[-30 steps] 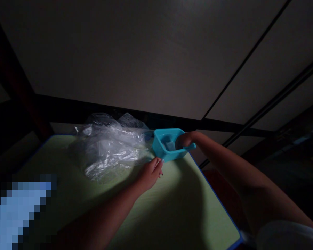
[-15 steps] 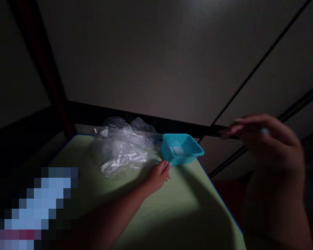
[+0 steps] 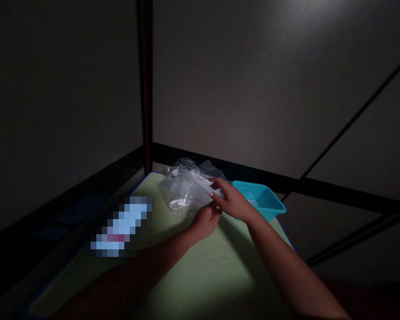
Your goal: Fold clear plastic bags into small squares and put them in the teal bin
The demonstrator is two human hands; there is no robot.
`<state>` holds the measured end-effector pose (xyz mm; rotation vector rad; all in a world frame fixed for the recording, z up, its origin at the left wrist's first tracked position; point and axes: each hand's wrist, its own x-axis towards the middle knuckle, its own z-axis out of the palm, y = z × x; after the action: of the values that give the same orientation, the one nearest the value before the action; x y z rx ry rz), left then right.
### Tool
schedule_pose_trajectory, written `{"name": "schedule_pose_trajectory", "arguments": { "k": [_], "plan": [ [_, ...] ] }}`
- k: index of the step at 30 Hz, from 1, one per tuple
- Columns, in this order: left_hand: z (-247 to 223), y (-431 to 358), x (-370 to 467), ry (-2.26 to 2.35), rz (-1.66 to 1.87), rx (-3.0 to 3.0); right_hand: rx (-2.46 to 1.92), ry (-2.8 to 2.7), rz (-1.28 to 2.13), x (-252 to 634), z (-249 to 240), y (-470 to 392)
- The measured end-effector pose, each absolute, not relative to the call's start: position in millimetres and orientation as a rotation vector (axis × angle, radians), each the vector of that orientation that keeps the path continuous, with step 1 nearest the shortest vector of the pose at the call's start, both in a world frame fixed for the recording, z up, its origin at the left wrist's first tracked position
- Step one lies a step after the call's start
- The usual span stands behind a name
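Note:
My left hand is low over the table, fingers curled together at the near edge of a crumpled clear plastic bag. What its fingers hold, if anything, is hidden. Just above it, my right hand reaches across in front of a turquoise plastic basin. Its thumb and forefinger are apart, pointing at the bag's right side. I cannot tell whether they touch the plastic. Something pale, perhaps paper or plastic, shows inside the basin, partly covered by my right hand.
The light green table has a blue edge and stands in a corner against dark-trimmed pale wall panels. On its left side lies a pixelated light-blue object. The room is dim, and my arms cast shadows over the tabletop.
My right hand has come from the far right, above the table's edge, to beside my left hand at the bag. The view has turned left, showing more of the corner.

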<state>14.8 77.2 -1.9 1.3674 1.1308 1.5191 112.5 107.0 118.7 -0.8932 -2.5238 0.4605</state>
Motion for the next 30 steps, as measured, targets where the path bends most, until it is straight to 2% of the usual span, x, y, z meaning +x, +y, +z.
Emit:
{"name": "schedule_pose_trajectory", "arguments": {
  "k": [5,11,16,22,25,30],
  "plan": [
    [-10.0,30.0,-31.1,1.288,1.513,1.459,-1.139,-2.434,0.380,39.7,93.6,148.2],
    [-12.1,12.2,-47.0,1.325,1.537,1.473,-1.376,-2.251,0.532,1.2,85.3,175.4],
    [-3.1,16.6,-49.6,1.261,1.623,1.405,-1.337,-2.030,0.531,16.9,132.0,188.0],
    [4.4,17.7,-57.7,1.234,1.713,1.295,-1.037,-1.764,0.452,58.2,206.0,161.3],
    [6.5,16.6,-59.0,1.207,1.748,1.251,-0.868,-1.787,0.597,81.9,203.1,121.1],
    [10.7,12.8,-57.1,0.986,1.639,1.081,-0.734,-1.840,1.057,121.9,156.4,56.3]
  ]
}}
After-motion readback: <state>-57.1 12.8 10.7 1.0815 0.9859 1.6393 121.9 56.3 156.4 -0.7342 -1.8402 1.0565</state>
